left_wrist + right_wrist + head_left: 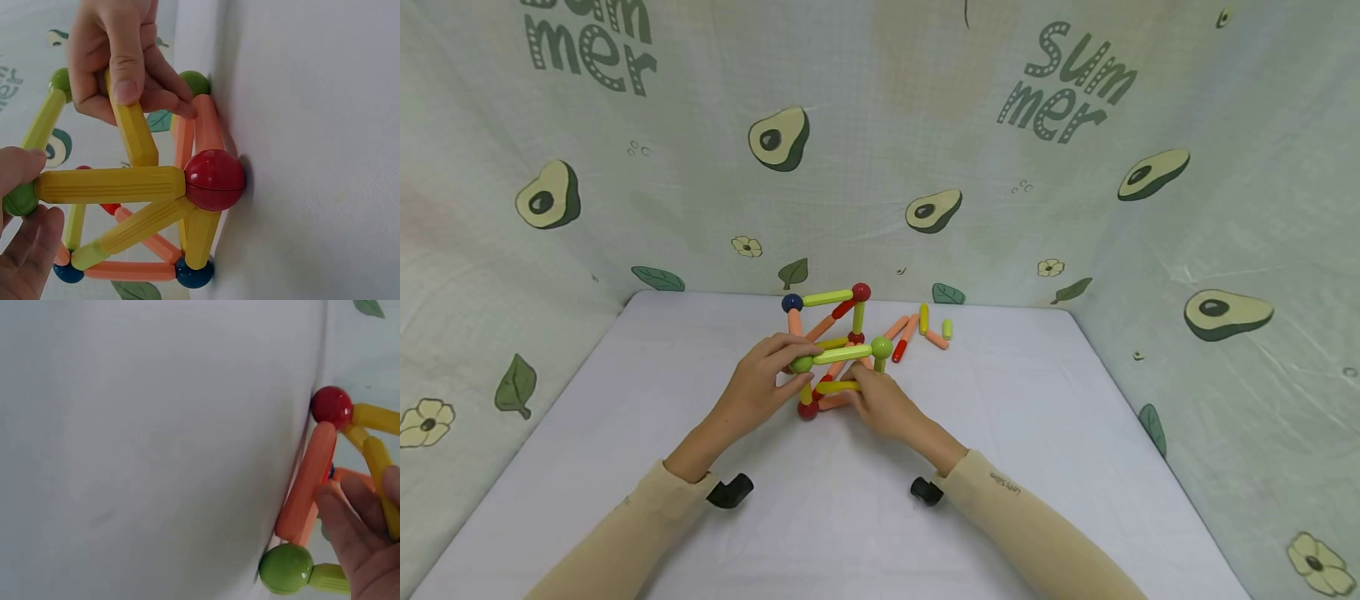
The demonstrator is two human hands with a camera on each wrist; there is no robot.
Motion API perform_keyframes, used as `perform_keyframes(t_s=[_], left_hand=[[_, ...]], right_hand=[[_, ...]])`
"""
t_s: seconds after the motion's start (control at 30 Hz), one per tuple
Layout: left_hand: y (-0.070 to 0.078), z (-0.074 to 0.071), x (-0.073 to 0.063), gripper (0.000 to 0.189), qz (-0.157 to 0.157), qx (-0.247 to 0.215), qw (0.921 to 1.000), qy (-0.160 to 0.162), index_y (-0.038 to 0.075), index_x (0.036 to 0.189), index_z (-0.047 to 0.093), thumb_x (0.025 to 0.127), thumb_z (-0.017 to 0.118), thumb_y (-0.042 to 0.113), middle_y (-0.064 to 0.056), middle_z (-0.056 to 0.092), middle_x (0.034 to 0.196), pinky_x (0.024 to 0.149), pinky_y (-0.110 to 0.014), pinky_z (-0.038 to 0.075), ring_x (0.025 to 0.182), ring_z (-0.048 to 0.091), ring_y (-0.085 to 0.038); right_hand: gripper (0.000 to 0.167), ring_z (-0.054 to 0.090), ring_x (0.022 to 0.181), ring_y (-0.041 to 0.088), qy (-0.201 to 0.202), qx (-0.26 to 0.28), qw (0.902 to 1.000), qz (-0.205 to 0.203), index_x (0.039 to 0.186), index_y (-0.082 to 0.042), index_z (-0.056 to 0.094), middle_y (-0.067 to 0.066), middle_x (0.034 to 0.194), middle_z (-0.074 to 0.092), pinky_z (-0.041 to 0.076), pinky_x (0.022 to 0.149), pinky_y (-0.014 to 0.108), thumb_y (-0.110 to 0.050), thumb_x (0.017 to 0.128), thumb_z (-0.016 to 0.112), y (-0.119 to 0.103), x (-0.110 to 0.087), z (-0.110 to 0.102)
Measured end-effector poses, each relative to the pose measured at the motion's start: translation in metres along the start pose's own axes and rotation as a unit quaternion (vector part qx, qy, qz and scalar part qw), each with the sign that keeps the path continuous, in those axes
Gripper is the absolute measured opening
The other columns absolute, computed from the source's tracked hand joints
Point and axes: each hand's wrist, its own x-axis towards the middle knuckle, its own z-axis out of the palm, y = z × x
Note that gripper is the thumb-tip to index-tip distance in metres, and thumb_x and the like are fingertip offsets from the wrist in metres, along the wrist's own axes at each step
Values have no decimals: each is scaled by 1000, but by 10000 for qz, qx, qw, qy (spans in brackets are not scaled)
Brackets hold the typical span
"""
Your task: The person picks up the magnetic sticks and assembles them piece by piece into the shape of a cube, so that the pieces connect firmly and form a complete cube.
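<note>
A box-like frame of magnetic sticks and balls stands on the table, with a red ball (pixel 215 179) at its lower front corner. My left hand (pixel 758 385) pinches the green ball (pixel 21 199) at the top front corner between thumb and fingers. A light green stick (pixel 842 354) runs from there to another green ball (pixel 882 347). In my right hand (pixel 883 404) a yellow stick (pixel 134 134) is pinched, its free end near the red ball but apart from it. The right fingers are close beside an orange stick (pixel 306 481) low on the frame; contact is unclear.
Behind the hands, the frame's far side has a dark blue ball (pixel 792 303) and a red ball (pixel 861 292). Several loose sticks, including a yellow one (pixel 924 319) and a short green one (pixel 947 329), lie right of it. A printed cloth (pixel 865 192) hangs behind the table.
</note>
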Motion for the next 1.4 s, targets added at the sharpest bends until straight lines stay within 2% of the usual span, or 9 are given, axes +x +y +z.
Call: perform_keyframes(t_s=[0.17, 0.37, 0.6, 0.8, 0.97, 1.07, 1.2, 1.3, 1.4], left_hand=[[0, -1, 1, 45, -12, -6, 10000, -33, 13, 128, 75, 85, 90, 6, -3, 66, 127, 82, -31, 60, 104, 60, -18], [-1, -3, 1, 48, 2, -2, 10000, -88, 13, 130, 75, 85, 90, 7, -4, 66, 128, 82, -32, 61, 104, 60, -18], [-3, -5, 0, 47, -26, 12, 9998, -192, 13, 131, 74, 87, 89, 11, -4, 68, 127, 82, -32, 61, 105, 60, -17], [0, -9, 5, 47, -35, 236, 9990, -389, 13, 130, 73, 86, 91, 13, -4, 73, 121, 79, -34, 59, 100, 58, -19], [2, -13, 13, 45, 100, 502, 9969, -593, 13, 127, 72, 86, 91, 15, -2, 75, 115, 79, -35, 54, 100, 56, -21], [2, -14, 16, 44, 139, 512, 9960, -722, 12, 126, 72, 86, 90, 16, -2, 76, 116, 79, -35, 52, 100, 55, -21], [2, -15, 20, 44, 145, 488, 9945, -921, 13, 126, 72, 87, 91, 18, -2, 76, 119, 78, -33, 50, 98, 52, -20], [2, -16, 23, 44, 129, 519, 9929, -1061, 13, 126, 72, 86, 91, 18, -1, 76, 118, 76, -32, 49, 97, 50, -20], [2, -17, 26, 43, 112, 570, 9914, -1173, 14, 125, 73, 86, 91, 17, 1, 76, 116, 76, -32, 49, 97, 51, -20]], right_hand=[[21, 70, 102, 17, 20, 350, 9994, 35, 125, -10, 58, 7, 121, 73, 58, 90, 32, -14, 107, 65, 1, -4, -5], [22, 68, 94, 19, 96, 913, 9958, -48, 126, -10, 54, 11, 119, 74, 56, 82, 29, -11, 106, 65, -2, -8, -9], [26, 69, 105, 23, 345, 1438, 9884, -337, 133, -6, 51, 15, 128, 69, 57, 92, 30, -9, 108, 60, -6, -5, 0], [27, 70, 106, 31, 582, 1582, 9851, -334, 134, -8, 51, 14, 128, 68, 57, 90, 28, -9, 109, 60, -9, -3, 5], [24, 69, 107, 41, 558, 1926, 9793, -276, 133, -6, 48, 22, 130, 65, 60, 91, 40, -11, 111, 55, -7, -4, 8], [25, 68, 104, 37, 520, 2050, 9770, -270, 136, -7, 46, 23, 132, 63, 60, 90, 39, -14, 112, 52, -5, -5, 12], [28, 66, 94, 36, 540, 2024, 9776, -204, 138, -9, 47, 21, 129, 64, 55, 83, 27, -19, 113, 51, -5, -5, 13], [29, 67, 98, 35, 638, 1989, 9779, -81, 139, -10, 51, 14, 128, 66, 54, 84, 25, -20, 112, 55, -5, -5, 13], [32, 69, 107, 27, 813, 1830, 9797, 52, 139, -9, 59, 6, 129, 70, 56, 89, 26, -19, 109, 62, -6, -4, 10]])
